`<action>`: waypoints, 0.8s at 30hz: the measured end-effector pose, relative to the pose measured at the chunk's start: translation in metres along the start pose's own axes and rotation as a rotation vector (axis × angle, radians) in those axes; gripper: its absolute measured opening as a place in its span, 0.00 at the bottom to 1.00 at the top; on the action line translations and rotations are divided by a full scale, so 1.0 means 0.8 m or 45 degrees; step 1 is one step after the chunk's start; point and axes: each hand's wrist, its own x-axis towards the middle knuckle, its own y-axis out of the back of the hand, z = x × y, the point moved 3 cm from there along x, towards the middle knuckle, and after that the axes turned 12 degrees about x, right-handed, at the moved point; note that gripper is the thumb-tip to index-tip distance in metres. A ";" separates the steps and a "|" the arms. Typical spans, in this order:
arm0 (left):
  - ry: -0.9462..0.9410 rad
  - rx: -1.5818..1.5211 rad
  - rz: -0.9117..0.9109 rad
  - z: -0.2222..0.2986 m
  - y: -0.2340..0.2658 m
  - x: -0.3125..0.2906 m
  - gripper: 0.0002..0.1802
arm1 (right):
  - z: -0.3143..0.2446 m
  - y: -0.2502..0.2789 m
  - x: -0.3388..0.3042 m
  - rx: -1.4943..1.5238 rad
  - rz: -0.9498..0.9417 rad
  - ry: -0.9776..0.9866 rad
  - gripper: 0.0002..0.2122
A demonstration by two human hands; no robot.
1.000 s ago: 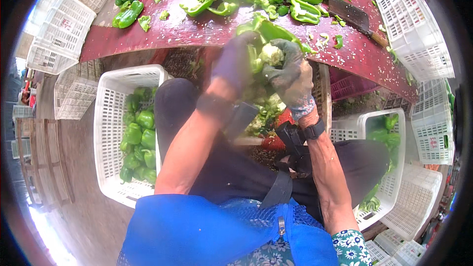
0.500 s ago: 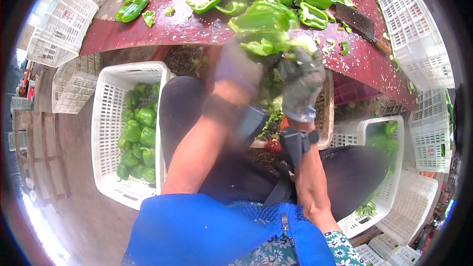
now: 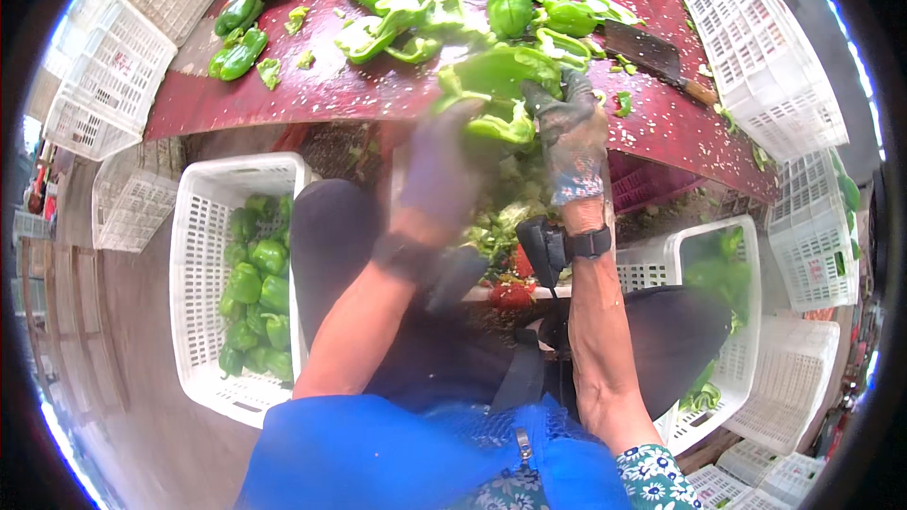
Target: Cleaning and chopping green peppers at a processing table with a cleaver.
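The left hand (image 3: 442, 165), blurring in purple, is clamping its fingers on a split green bell pepper (image 3: 501, 71), which is hovering over the near edge of the red tabletop (image 3: 283, 99)! The dark-gloved right hand (image 3: 570, 127) is crowding the pepper's right side, its fingers' grip escaping certain reading, while a cleaver (image 3: 642, 50) is lying farther right

My left glove (image 3: 442, 165) is purple; blur hides any pattern. My right glove (image 3: 573, 137) has dark grey fingers, speckled blue and red toward the cuff. Cut pepper (image 3: 505, 72): bright green, paler inside. Table (image 3: 274, 102): dark red, white specks. Cleaver (image 3: 644, 49): dark brown blade, tan handle. Left crate (image 3: 192, 321): white, slotted grid. My apron (image 3: 350, 444): blue. My sleeve (image 3: 661, 482): green, white flowers. My trousers (image 3: 326, 236): black.
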 end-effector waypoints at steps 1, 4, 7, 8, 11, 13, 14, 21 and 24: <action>0.075 -0.272 -0.068 -0.002 0.000 0.001 0.17 | -0.001 0.005 0.000 -0.242 -0.021 0.013 0.10; 0.809 -1.462 -0.342 0.022 0.006 0.017 0.19 | 0.006 0.029 0.000 -0.499 -0.181 0.367 0.10; 0.931 -1.857 -0.571 0.036 0.012 0.020 0.23 | 0.021 0.042 0.007 -0.183 -0.197 -0.017 0.10; 0.919 -1.856 -0.575 0.037 0.010 0.017 0.23 | 0.021 0.044 0.009 -0.112 -0.207 0.001 0.11; 0.074 -0.757 -0.406 0.057 0.019 0.025 0.26 | 0.044 0.050 0.003 -0.183 -0.159 -0.191 0.12; 0.066 -0.723 -0.367 0.056 0.013 0.027 0.26 | 0.063 0.050 0.000 -0.159 -0.135 -0.495 0.15; 0.086 -0.689 -0.335 0.049 0.005 0.027 0.25 | 0.076 0.043 0.000 -0.163 -0.117 -0.474 0.15; 0.240 -0.499 -0.289 -0.006 -0.019 0.034 0.21 | 0.089 0.122 0.060 -0.387 -0.271 -0.095 0.12; 0.389 -0.431 -0.287 -0.062 -0.045 0.041 0.20 | 0.165 0.256 0.158 -1.632 -0.290 -0.057 0.20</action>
